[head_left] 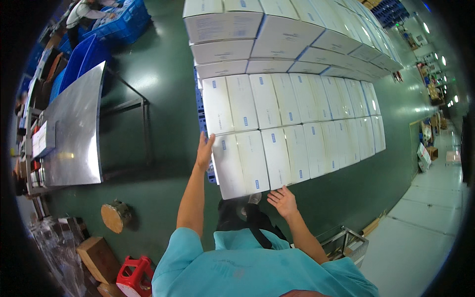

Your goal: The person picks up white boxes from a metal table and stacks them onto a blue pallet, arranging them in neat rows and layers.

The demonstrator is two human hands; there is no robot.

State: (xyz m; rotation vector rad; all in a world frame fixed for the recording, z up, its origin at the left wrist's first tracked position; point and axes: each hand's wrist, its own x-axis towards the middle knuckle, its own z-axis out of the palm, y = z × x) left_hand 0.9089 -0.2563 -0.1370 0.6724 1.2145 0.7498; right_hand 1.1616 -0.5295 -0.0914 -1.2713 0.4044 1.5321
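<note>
A white carton (242, 166) with small blue labels sits at the near left corner of a carton layer. My left hand (204, 152) lies along this carton's left side, fingers stretched out and upward, touching or almost touching it. My right hand (284, 202) is palm up with spread fingers, just below the front edge of a neighbouring white carton (285, 155). Whether its fingertips touch that edge I cannot tell. Neither hand is wrapped round anything. Part of a blue pallet (201, 111) shows at the stack's left side.
Taller rows of white cartons (289, 37) rise behind. A metal table (74, 133) stands left, with blue bins (81, 62) beyond and another person (84, 15) at the far left. A round stool (115, 217), a red plastic stool (133, 277) and a brown box (101, 260) are lower left.
</note>
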